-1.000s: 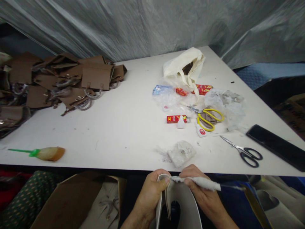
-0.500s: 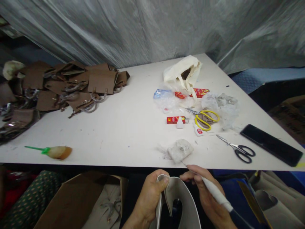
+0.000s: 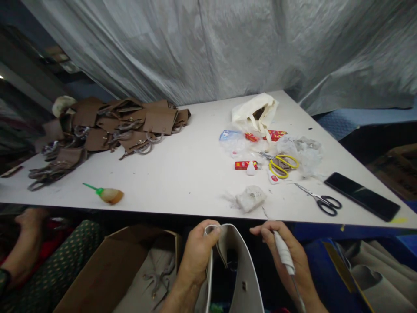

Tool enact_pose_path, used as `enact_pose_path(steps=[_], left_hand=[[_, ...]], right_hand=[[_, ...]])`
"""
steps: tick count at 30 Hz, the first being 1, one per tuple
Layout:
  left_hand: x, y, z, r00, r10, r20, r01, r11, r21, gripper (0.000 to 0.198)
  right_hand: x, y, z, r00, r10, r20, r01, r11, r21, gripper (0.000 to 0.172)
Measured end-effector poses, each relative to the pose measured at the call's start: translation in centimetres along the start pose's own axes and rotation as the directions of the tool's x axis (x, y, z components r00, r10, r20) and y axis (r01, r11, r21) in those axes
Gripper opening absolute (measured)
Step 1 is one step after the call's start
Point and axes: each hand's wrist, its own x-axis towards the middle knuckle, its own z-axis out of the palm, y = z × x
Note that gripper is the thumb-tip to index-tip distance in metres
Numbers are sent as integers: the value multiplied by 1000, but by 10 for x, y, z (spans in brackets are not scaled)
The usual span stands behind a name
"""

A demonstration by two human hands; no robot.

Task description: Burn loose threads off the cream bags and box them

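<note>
My left hand (image 3: 198, 252) is closed, thumb on top, on the upper edge of an off-white bag body (image 3: 244, 265). The piece curves open below the table edge, with a small hole in its right wall. To its right, my right hand (image 3: 286, 256) is closed around a thin tool with a white-wrapped handle (image 3: 284, 252). The tool's narrow tip points up toward the table, close to a whitish wrapped lump (image 3: 250, 198) but apart from it. A thin dark length trails from the handle's lower end.
Brown handbags (image 3: 159, 120) are heaped at the left. A green-nozzled bottle (image 3: 110, 195), yellow scissors (image 3: 276, 167), black scissors (image 3: 325, 203), a phone (image 3: 363, 195) and a cream cloth bag (image 3: 249, 108) lie on the table. Below are a cardboard box (image 3: 97, 269) and another person's arm (image 3: 26, 252).
The view has swung left. My right hand's tool tip has come away from the whitish lump, and that hand stands farther from the bag body. My left hand keeps its grip.
</note>
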Motion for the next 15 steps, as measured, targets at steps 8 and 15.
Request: enact_pose_path(steps=[8, 15], left_hand=[[-46, 56, -65, 803, 325, -500, -311, 944, 114, 40], [-54, 32, -88, 479, 458, -749, -435, 865, 251, 30]], right_hand=[[-24, -29, -3, 945, -326, 25, 327, 943, -62, 9], [-57, -31, 23, 661, -621, 422, 682, 732, 9, 14]])
